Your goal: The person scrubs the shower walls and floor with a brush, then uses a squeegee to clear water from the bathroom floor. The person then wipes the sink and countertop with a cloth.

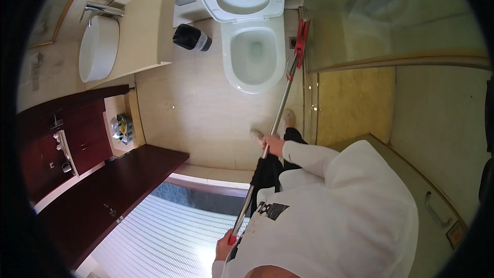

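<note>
A mop point(280, 108) with a long metal pole and a red head slants across the view. The red mop head point(302, 44) is down in the narrow gap between the toilet point(239, 85) and the glass partition point(396, 25), beside a dark floor drain point(292, 42). My right hand point(272, 144) is wrapped round the middle of the pole, above my shoes. Lower down in the view, my left hand point(224, 246) grips the pole's upper end by its red part. The toilet has its lid and seat raised.
A black bin point(191, 37) with a liner stands left of the toilet. Farther left, a white basin point(99, 49) sits on a beige counter point(146, 25). A dark red door point(113, 195) stands open at lower left. A raised sill point(312, 103) borders the yellowish floor at right.
</note>
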A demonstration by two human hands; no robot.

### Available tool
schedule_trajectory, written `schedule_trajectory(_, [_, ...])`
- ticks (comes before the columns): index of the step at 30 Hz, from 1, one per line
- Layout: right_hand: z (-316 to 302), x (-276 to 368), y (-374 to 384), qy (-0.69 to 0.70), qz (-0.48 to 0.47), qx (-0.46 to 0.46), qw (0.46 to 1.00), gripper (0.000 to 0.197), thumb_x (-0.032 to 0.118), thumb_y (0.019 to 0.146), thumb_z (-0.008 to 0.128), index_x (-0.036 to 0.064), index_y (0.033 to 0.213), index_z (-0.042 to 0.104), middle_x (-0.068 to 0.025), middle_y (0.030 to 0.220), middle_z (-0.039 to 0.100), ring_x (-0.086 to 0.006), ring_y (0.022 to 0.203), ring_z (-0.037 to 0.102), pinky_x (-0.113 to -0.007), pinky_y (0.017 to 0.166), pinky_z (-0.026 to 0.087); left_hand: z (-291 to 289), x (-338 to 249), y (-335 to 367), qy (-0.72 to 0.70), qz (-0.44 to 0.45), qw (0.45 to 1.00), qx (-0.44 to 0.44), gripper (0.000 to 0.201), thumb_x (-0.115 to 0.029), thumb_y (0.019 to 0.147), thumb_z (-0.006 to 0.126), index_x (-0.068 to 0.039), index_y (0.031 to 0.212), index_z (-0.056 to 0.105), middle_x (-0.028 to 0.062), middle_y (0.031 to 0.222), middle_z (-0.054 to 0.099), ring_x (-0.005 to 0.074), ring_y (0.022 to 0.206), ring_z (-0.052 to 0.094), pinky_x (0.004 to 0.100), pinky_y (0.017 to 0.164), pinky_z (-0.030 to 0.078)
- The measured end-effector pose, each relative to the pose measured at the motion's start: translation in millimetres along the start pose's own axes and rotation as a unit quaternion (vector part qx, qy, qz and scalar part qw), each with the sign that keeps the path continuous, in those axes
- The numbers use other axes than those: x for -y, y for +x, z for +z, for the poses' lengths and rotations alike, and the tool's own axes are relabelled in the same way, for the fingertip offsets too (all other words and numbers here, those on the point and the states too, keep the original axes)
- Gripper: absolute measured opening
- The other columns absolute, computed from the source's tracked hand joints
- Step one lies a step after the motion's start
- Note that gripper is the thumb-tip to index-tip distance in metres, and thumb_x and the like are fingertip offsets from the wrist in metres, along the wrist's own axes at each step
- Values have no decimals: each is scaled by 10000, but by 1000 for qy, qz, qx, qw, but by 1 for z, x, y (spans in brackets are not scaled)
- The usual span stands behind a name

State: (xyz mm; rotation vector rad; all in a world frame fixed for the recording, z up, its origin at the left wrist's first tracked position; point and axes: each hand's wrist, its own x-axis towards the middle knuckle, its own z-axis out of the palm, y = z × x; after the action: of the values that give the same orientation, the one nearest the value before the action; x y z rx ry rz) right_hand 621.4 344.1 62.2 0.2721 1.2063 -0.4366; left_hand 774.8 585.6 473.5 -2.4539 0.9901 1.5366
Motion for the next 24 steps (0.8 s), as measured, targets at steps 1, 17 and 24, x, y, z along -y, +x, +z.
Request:
schedule_trajectory(1, [-7, -28, 16, 7, 20, 30, 999, 114, 87, 829, 504, 41, 868, 408, -126, 612, 457, -260, 455, 477, -434, 413, 433, 1, 28, -12, -18, 5, 1000, -16, 451, -202, 735, 657, -53, 1145, 541, 221, 790, 609, 366, 711, 612, 380, 624, 486])
schedule_trajectory(17, [172, -114, -128, 234, 201, 26, 951, 127, 35, 768, 545, 66, 790, 424, -96, 717, 475, -230, 615, 509, -401, 531, 457, -258, -19, -60, 41, -163, 982, 88, 535, -109, 647, 749, -32, 1135, 546, 96, 928, 646, 224, 761, 634, 342, 686, 520])
schedule_trajectory(24, [253, -180, -191, 252, 340, 236, 875, 136, 132, 780, 590, 75, 704, 493, -64, 677, 527, -191, 700, 571, -368, 617, 466, -274, -72, 34, 66, -220, 945, 233, 455, -94, 746, 667, 42, 1110, 430, 64, 596, 538, 131, 419, 511, 255, 381, 417])
